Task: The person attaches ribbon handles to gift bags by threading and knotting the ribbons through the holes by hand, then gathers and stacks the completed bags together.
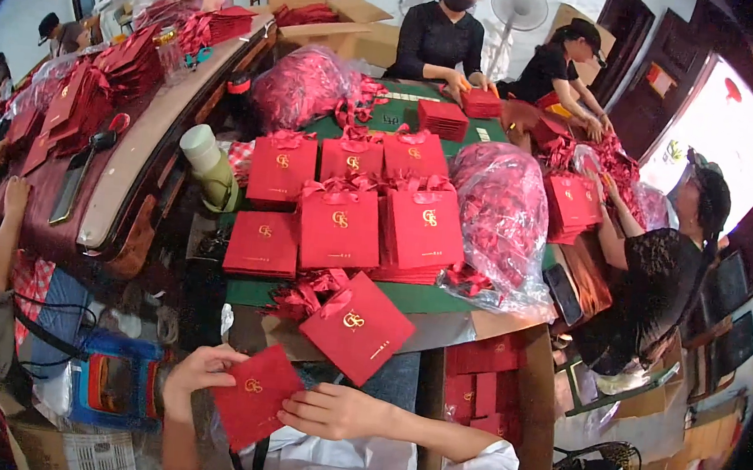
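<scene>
A flat red paper gift bag [255,414] with a gold emblem is held tilted in front of my body. My left hand [203,369] pinches its upper left edge. On its right side, my right hand [332,411] grips the edge with the fingers bent over it. No ribbon handle shows on this bag. Just beyond my hands, another red gift bag [365,332] lies askew at the near table edge, beside a bunch of red ribbons [309,294]. Stacks of finished-looking red bags with ribbon handles [338,231] stand behind it on the green tabletop [429,300].
Clear plastic sacks of red ribbon [497,224] flank the stacks. A cardboard box [532,422] with red bags stands below on the right. A pale green bottle [208,164] and a phone [562,294] lie at the table's sides. Several people work around the tables.
</scene>
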`<action>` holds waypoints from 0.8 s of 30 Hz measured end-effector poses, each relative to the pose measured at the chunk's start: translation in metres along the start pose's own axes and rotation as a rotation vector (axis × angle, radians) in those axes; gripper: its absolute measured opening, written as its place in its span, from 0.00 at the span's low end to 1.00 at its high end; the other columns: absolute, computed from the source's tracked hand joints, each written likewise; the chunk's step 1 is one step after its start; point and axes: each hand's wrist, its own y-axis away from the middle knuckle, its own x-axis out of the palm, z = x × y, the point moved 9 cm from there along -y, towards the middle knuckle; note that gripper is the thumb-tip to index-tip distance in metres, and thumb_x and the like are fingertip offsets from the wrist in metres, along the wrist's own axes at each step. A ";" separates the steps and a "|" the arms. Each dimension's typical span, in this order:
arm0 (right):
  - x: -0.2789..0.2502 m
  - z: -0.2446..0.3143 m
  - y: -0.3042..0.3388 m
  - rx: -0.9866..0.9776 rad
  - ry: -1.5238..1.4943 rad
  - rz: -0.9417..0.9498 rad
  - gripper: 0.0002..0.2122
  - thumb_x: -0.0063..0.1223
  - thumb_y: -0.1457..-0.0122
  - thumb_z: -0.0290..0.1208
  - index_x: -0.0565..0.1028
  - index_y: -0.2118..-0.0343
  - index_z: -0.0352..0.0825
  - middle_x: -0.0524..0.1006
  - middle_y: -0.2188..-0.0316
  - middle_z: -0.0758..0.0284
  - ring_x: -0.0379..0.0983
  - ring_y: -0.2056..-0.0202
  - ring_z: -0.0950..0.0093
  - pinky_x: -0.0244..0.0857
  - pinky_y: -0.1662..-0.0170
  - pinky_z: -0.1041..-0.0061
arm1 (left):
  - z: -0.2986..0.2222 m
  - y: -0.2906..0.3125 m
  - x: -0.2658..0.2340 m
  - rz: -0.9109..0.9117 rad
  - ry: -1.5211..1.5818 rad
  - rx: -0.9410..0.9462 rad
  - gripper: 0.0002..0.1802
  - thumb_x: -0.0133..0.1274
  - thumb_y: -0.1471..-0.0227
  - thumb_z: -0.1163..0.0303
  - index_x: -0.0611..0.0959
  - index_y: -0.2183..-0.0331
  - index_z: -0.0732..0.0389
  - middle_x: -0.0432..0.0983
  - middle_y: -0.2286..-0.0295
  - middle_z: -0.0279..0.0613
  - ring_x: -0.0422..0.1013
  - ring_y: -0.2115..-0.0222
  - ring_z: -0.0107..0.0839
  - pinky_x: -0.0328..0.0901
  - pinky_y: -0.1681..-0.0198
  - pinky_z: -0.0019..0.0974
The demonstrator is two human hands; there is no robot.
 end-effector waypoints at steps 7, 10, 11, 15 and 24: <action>-0.003 0.016 0.006 -0.013 -0.033 0.060 0.21 0.50 0.49 0.30 0.74 0.51 0.31 0.76 0.57 0.65 0.73 0.54 0.73 0.67 0.61 0.79 | 0.014 -0.002 0.018 0.008 0.011 -0.125 0.16 0.61 0.49 0.77 0.79 0.57 0.64 0.76 0.67 0.30 0.69 0.66 0.17 0.64 0.62 0.25; -0.002 0.022 0.004 0.037 -0.094 0.059 0.20 0.50 0.50 0.31 0.75 0.53 0.31 0.75 0.58 0.65 0.72 0.56 0.71 0.68 0.59 0.75 | 0.009 -0.006 0.033 -0.040 0.001 -0.200 0.15 0.61 0.48 0.77 0.77 0.58 0.62 0.76 0.68 0.29 0.70 0.66 0.17 0.65 0.62 0.24; 0.005 0.026 0.010 0.036 -0.072 0.079 0.20 0.50 0.48 0.30 0.74 0.51 0.31 0.75 0.55 0.64 0.73 0.53 0.73 0.68 0.61 0.78 | 0.009 -0.009 0.037 -0.033 0.000 -0.199 0.15 0.61 0.48 0.77 0.77 0.58 0.62 0.76 0.68 0.29 0.70 0.66 0.17 0.65 0.62 0.24; -0.034 0.010 0.016 0.166 -0.235 -0.007 0.18 0.54 0.47 0.30 0.76 0.52 0.37 0.77 0.56 0.66 0.75 0.54 0.70 0.72 0.60 0.74 | 0.007 -0.009 0.041 -0.020 -0.008 -0.154 0.15 0.61 0.48 0.78 0.77 0.58 0.62 0.78 0.66 0.32 0.72 0.65 0.19 0.67 0.60 0.27; -0.100 -0.173 0.245 1.189 0.462 -0.289 0.05 0.55 0.46 0.22 0.78 0.66 0.35 0.77 0.69 0.59 0.73 0.66 0.56 0.66 0.62 0.60 | 0.022 -0.003 0.056 0.083 -0.057 -0.182 0.11 0.56 0.43 0.72 0.78 0.58 0.64 0.79 0.65 0.31 0.71 0.63 0.19 0.66 0.57 0.28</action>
